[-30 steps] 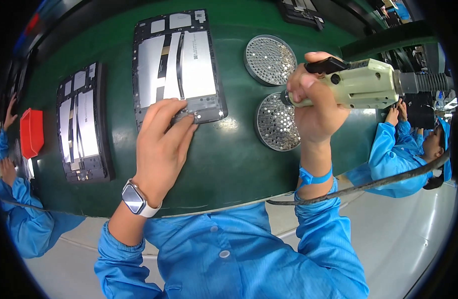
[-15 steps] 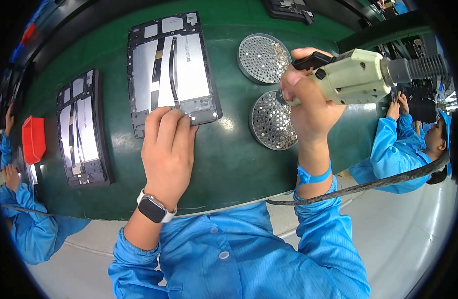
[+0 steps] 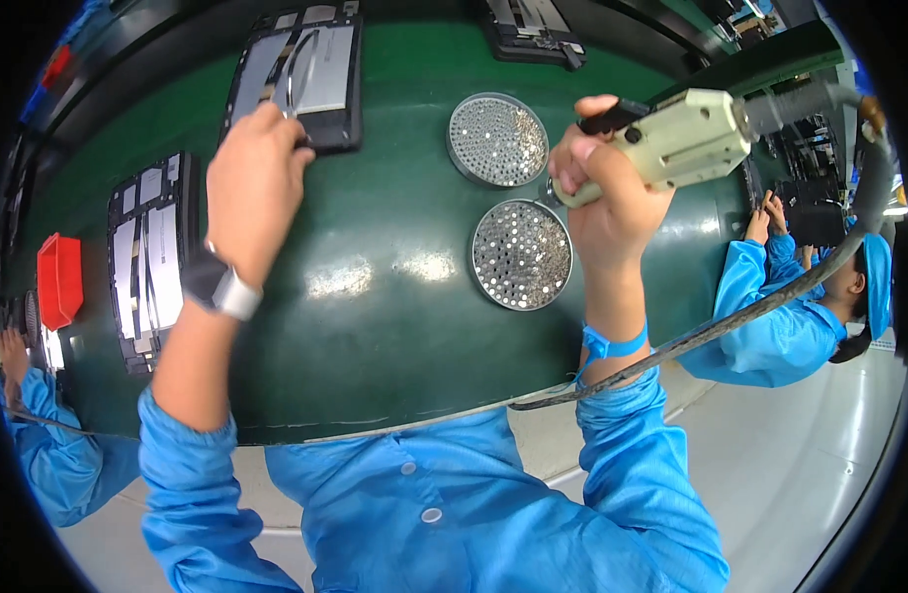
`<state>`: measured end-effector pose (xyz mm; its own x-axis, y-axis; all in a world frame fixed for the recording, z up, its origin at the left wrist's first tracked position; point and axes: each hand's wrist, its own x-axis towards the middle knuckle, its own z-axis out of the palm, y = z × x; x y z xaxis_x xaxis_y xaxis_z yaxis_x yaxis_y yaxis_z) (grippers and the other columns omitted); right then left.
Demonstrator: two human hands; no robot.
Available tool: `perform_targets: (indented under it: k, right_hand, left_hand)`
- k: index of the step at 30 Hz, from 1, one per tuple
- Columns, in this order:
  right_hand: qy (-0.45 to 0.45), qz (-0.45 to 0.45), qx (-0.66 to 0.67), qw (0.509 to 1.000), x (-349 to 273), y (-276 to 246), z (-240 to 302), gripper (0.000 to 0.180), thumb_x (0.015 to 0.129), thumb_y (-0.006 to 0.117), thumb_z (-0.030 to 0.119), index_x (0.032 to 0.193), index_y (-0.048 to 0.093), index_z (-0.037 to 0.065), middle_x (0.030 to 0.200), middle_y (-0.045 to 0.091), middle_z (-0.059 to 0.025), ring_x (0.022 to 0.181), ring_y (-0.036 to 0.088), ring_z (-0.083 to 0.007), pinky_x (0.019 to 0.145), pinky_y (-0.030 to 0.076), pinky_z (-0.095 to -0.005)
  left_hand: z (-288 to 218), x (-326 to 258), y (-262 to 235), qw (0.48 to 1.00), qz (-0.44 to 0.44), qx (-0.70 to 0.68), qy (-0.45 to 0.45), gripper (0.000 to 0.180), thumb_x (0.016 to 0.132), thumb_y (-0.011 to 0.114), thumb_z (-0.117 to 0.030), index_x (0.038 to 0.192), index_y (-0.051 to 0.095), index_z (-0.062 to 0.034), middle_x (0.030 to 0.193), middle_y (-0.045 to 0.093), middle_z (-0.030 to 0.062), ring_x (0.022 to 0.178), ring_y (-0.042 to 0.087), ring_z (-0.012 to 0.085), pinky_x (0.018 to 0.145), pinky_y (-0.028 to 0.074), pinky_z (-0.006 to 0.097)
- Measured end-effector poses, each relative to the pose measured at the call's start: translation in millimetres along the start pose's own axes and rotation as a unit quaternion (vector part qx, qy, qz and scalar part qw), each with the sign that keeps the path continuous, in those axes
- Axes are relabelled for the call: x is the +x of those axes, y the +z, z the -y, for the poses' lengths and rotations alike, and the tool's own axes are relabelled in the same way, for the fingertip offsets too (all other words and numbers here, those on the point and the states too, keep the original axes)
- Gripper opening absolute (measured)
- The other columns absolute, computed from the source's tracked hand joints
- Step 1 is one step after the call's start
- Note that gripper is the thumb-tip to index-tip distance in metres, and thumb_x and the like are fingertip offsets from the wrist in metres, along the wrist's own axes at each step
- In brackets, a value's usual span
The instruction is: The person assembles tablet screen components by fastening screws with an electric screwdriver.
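My left hand [image 3: 256, 188] rests flat on the near edge of an open tablet-like device [image 3: 301, 74] lying on the green belt [image 3: 375, 287], far from me. A watch sits on that wrist. My right hand [image 3: 602, 193] is closed around a cream electric screwdriver [image 3: 671, 143], held above the belt; its cable runs down past my right arm. Two round metal screw trays lie under and beside that hand: the near tray [image 3: 521, 254] and the far tray [image 3: 496, 139].
A second open device [image 3: 147, 257] lies at the left on the belt, with a red bin [image 3: 58, 279] beyond it. Another device [image 3: 533, 35] sits at the far top. Persons in blue coats work at the right [image 3: 780, 316] and lower left [image 3: 48, 445].
My left hand has pushed the open device away along the belt, toward the top of the view. My right hand with the screwdriver stayed by the screw trays.
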<state>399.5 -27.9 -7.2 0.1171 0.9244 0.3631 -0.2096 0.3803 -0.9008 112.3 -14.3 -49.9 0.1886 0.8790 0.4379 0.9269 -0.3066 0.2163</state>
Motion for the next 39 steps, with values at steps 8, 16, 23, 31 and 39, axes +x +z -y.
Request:
perform_targets:
  k: [8,16,23,31,39]
  right_hand:
    - [0.038,0.004,0.003,0.999,-24.6,-12.6,-17.9,0.028,0.080,0.057,0.002,0.107,0.058,-0.006,0.066,0.053,-0.0066,0.053,0.048,-0.0139,0.055,0.045,-0.0328]
    - [0.083,-0.030,-0.013,0.996,-22.9,-18.6,-31.4,0.029,0.077,0.059,-0.003,0.105,0.058,-0.005,0.069,0.054,-0.0082,0.053,0.049,-0.0152,0.054,0.046,-0.0321]
    - [0.098,-0.003,0.032,0.995,-25.6,-35.9,-32.2,0.027,0.075,0.064,-0.004,0.102,0.062,-0.002,0.083,0.066,-0.0070,0.067,0.061,-0.0118,0.061,0.049,-0.0261]
    - [0.086,-0.031,-0.031,0.995,-29.4,-9.2,-31.7,0.025,0.077,0.067,-0.005,0.101,0.064,-0.002,0.075,0.063,-0.0051,0.060,0.057,-0.0088,0.054,0.045,-0.0234]
    - [0.128,-0.007,-0.039,0.991,-34.8,-19.7,-32.2,0.035,0.076,0.071,-0.006,0.108,0.061,0.002,0.100,0.067,-0.0049,0.090,0.064,-0.0113,0.082,0.053,-0.0304]
  left_hand:
    - [76.0,85.2,36.2,0.996,0.037,0.066,-0.043,0.016,0.083,0.073,-0.014,0.094,0.069,-0.0028,0.097,0.065,0.0123,0.091,0.065,0.0352,0.078,0.052,0.043]
    - [-1.3,137.6,60.7,0.995,0.029,-0.086,0.046,0.034,0.083,0.074,-0.024,0.107,0.071,-0.0001,0.106,0.071,0.0179,0.095,0.069,0.0342,0.084,0.054,0.040]
    - [-52.8,161.8,149.6,0.962,-0.045,-0.268,-0.004,0.044,0.078,0.078,-0.022,0.117,0.070,-0.0027,0.115,0.068,0.0210,0.110,0.063,0.0384,0.098,0.049,0.043]
    - [-25.6,181.5,184.2,0.907,0.037,-0.414,-0.064,0.054,0.076,0.064,-0.009,0.129,0.064,-0.0049,0.136,0.058,0.0251,0.129,0.054,0.0377,0.112,0.039,0.038]
    - [-51.5,168.0,181.4,0.977,0.026,-0.212,-0.007,0.077,0.068,0.087,-0.032,0.138,0.059,-0.0130,0.145,0.046,0.0314,0.137,0.038,0.0474,0.116,0.032,0.047]
